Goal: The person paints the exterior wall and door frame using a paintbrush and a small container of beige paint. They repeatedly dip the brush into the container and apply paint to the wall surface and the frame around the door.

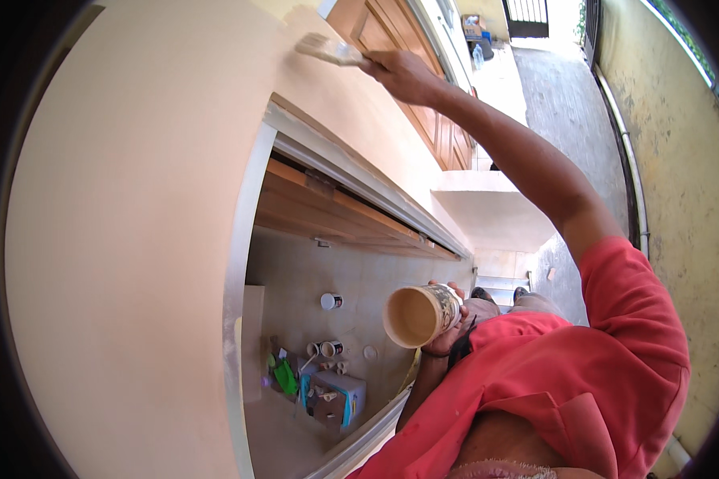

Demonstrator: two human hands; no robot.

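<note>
My right hand reaches far out with its fingers closed round the handle of a paintbrush. The pale bristles lie at the peach-coloured wall, next to a slightly darker patch above the corner of a door frame. Low in front of my body, my left hand grips a paint tub from its far side. Peach paint coats the inside of the tub, and its mouth is tilted toward the wall. Most of the left fingers are hidden behind the tub.
Through the doorway, several pots and a box with tools on it stand on the floor. A brown wooden door is beyond the wall corner. My feet are by a metal step. A pipe runs along the right-hand wall.
</note>
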